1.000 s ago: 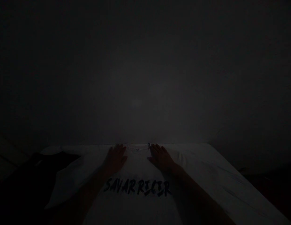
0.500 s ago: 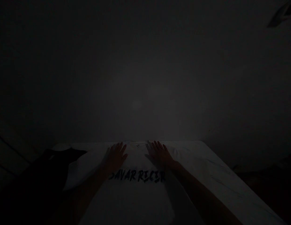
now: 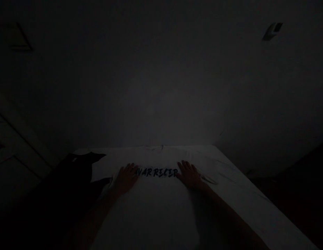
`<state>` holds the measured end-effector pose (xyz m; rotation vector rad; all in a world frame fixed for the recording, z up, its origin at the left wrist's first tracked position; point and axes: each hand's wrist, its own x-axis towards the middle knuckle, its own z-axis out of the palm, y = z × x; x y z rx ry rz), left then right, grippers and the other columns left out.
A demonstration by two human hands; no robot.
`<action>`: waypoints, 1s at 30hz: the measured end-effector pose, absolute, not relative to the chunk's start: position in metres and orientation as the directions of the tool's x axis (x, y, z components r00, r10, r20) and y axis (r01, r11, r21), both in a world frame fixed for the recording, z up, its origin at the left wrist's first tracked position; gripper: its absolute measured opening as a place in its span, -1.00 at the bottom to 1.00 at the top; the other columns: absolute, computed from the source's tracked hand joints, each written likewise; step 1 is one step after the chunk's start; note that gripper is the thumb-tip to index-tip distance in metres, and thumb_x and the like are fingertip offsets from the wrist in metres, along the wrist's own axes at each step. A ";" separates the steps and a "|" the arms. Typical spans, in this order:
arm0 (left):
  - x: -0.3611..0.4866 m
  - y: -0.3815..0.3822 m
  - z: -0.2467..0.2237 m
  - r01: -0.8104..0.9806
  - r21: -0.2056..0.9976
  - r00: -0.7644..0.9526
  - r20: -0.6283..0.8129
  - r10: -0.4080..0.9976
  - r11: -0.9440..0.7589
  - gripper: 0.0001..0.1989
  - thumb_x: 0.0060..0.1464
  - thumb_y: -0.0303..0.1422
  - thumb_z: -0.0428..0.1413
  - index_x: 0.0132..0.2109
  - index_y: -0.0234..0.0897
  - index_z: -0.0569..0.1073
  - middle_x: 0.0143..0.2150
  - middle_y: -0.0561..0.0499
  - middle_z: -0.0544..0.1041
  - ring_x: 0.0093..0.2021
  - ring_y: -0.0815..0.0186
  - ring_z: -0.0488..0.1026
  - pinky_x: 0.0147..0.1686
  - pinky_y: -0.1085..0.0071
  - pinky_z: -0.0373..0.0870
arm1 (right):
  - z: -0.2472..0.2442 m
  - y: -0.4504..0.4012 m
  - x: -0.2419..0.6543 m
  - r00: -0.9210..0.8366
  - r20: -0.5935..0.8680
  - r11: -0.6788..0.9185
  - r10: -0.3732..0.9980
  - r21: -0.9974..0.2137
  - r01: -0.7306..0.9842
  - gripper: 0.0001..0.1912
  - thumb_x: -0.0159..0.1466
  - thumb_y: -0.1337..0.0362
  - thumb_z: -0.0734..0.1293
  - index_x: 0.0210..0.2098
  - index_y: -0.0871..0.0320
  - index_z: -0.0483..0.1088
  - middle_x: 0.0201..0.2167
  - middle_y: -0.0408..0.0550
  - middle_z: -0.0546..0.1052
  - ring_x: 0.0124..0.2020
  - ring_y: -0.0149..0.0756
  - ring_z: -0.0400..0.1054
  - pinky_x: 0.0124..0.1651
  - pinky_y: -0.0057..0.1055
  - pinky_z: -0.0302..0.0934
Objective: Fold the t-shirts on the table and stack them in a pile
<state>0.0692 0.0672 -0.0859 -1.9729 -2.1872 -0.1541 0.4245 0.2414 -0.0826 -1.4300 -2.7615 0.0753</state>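
A white T-shirt (image 3: 151, 205) with dark lettering across its chest lies spread on a pale table, its neckline toward the far edge. My left hand (image 3: 127, 177) rests flat on the shirt at the left end of the lettering, fingers stretched out and covering the first letter. At the right end of the print, my right hand (image 3: 189, 174) lies flat with fingers spread, near the right sleeve. Neither hand grips the cloth. The picture is very dark, so fine folds are hard to make out.
A black garment (image 3: 75, 180) lies on the left of the table. The marble-patterned tabletop (image 3: 241, 194) shows on the right. Behind it rises a plain wall (image 3: 156, 86), with a small dark fixture (image 3: 272, 32) at upper right and a framed shape (image 3: 14, 36) at upper left.
Both hands have moved from near the neckline down toward me and outward to the ends of the lettering. The neckline is now uncovered. The view has tilted up slightly.
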 end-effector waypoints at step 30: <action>0.118 -0.074 -0.111 0.983 -0.087 -0.148 0.149 0.978 0.162 -0.40 0.29 -0.07 -0.14 0.40 -0.08 0.24 0.47 -0.09 0.14 0.45 -0.06 0.08 0.32 -0.16 0.05 | -0.084 0.092 0.506 -0.550 -0.005 0.540 0.835 -0.184 0.822 -0.14 0.40 -0.25 0.02 0.48 0.18 -0.08 0.49 0.13 -0.10 0.49 0.07 -0.27 0.44 0.11 -0.24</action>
